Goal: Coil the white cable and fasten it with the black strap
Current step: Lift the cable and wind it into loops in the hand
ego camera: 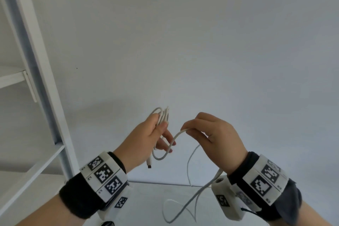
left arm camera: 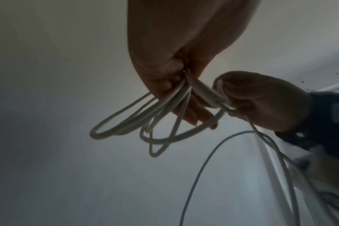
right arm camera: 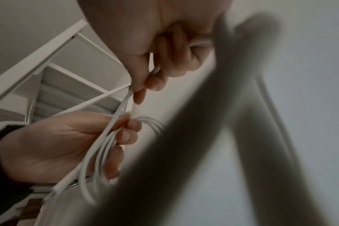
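Note:
My left hand [ego camera: 146, 137] holds a small bundle of white cable [ego camera: 163, 115] loops, thumb pressed over them, with the plug end [ego camera: 149, 165] hanging below the palm. In the left wrist view the loops [left arm camera: 130, 125] fan out under the fingers. My right hand [ego camera: 211, 134] pinches the free run of the cable [ego camera: 177, 136] just right of the bundle, both hands raised above the table. The rest of the cable [ego camera: 192, 198] droops past my right wrist in slack curves. In the right wrist view the right fingers [right arm camera: 159, 81] pinch the strand above the left hand [right arm camera: 58, 142]. No black strap is visible.
A white shelf frame [ego camera: 36, 79] stands at the left, close to my left forearm. A plain white wall [ego camera: 201, 42] fills the background. The table edge [ego camera: 165, 183] shows below the hands. A blurred dark band [right arm camera: 184, 152] near the lens covers much of the right wrist view.

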Tool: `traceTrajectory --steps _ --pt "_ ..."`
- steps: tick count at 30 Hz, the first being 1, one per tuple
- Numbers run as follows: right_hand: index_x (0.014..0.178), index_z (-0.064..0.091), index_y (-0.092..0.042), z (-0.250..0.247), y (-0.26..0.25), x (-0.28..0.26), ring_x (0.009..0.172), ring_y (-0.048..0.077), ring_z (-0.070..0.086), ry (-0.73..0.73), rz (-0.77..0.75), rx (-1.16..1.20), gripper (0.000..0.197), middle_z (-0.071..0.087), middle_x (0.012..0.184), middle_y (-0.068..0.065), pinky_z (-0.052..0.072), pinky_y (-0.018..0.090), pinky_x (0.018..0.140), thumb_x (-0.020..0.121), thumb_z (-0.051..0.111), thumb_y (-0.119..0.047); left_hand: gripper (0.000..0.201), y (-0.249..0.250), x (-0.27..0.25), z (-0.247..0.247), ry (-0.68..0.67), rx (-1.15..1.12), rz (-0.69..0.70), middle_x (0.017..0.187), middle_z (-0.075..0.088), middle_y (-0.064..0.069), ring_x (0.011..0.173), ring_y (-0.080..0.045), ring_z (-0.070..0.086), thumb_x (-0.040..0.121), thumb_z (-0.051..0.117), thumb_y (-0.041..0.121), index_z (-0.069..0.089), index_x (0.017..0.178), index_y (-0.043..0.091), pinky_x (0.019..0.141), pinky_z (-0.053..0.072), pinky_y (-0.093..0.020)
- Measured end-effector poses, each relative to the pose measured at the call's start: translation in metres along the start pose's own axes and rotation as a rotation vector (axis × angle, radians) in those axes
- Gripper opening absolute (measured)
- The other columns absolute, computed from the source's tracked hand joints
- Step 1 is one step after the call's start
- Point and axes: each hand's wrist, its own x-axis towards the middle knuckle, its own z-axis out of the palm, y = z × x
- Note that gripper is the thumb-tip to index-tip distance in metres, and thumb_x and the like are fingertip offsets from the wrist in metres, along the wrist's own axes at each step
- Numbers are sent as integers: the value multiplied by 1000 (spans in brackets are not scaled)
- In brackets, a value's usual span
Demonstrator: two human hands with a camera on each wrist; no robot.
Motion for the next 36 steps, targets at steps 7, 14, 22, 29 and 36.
traceTrajectory --steps 7,14,22,29,36 --pt "88 68 -25 5 1 15 60 3 48 39 27 79 16 56 72 -10 40 15 56 85 53 -29 26 1 -10 10 -96 -105 -32 61 52 -4 39 -14 43 99 33 25 47 88 6 58 56 -34" --pt "80 68 -20 8 3 19 64 2 50 57 120 173 7 58 68 -6 38 9 60 81 66 -14 37 -3 -14 13 -23 -298 -102 52 33 5 42 -6 24 97 31 36 50 80 9 40 22 -19" --pt "69 59 -14 9 27 16 43 1 41 -92 408 382 28 52 57 -8 34 9 47 73 69 -39 34 7 -18 5 -126 -500 -98 49 26 8 39 -7 16 88 42 42 48 70 14 36 14 -17" --pt "57 53 -19 28 57 -21 40 8 36 -259 531 761 35 44 45 -5 36 17 43 90 51 -10 36 17 -2 -28 -66 -921 -80 40 29 10 26 1 22 90 39 41 48 63 19 32 12 -17" --pt "69 55 -12 37 94 -58 44 5 40 -210 643 672 24 45 48 -9 42 22 53 90 50 -2 39 19 10 -58 88 -823 -28 41 27 11 28 0 21 95 32 43 45 66 20 32 14 -17"
